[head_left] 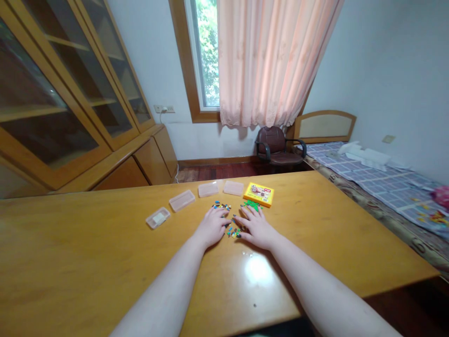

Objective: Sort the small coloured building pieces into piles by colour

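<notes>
Small multicoloured pieces, which look like toy building bricks [233, 232], lie scattered on the wooden table between my hands. My left hand [212, 227] rests over the left side of the pieces, fingers stretched forward and to the right. Opposite it, my right hand [257, 227] lies with its fingers spread, the fingertips at a heap of green pieces [251, 204]. More blue, yellow and dark pieces [221, 205] sit just beyond my left fingertips. Some pieces are partly hidden under both hands. Neither hand visibly grips anything.
Clear plastic trays [182, 201] stand in an arc beyond my hands; the leftmost tray [152, 222] holds a small white item. A yellow box [258, 194] lies behind the green heap. Past the table [105, 262] are a chair [277, 145], a bed [379, 173] and a glass-door cabinet [101, 100].
</notes>
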The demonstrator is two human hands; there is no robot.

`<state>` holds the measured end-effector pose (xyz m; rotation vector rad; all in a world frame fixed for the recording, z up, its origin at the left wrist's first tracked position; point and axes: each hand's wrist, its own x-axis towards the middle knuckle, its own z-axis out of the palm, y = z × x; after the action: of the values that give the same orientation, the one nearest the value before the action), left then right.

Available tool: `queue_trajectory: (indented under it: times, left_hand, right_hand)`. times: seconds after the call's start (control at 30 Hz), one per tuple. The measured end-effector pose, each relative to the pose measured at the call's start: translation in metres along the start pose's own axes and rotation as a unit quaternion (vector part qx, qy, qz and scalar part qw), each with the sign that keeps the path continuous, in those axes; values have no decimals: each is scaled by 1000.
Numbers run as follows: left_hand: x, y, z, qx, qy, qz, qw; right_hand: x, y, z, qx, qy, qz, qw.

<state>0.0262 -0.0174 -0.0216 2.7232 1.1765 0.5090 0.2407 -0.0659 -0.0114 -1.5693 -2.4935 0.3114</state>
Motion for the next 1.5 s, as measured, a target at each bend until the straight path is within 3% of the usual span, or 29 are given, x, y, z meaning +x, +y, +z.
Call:
queue_trajectory:
  times: [0.17,0.47,0.73,1.0,1.17,1.3,1.5]
  left_hand:
    - [0,-2,0,1,3,-21,1000]
    - [2,-7,0,-6,77,-30,997]
    - [-1,-11,4,-48,14,65,997]
    - [-1,-17,5,-54,10,92,994]
    - [0,-23,5,-31,24,45,998]
    - [1,-23,3,-33,48,4,998]
    - [1,-19,1,-51,42,31,997]
  right_hand:
    - [1,0,-2,-1,-2,-13,1000]
    - [7,-5,6,-13,16,-22,1000]
    - [6,16,0,-25,53,67,996]
    - [-6,3,-8,40,35,-70,996]
    - [-9,-14,-9,31,-2,-132,991]
    - [-8,-21,-7,12,-22,-111,994]
    - [-4,-11,-1,-7,13,-37,999]
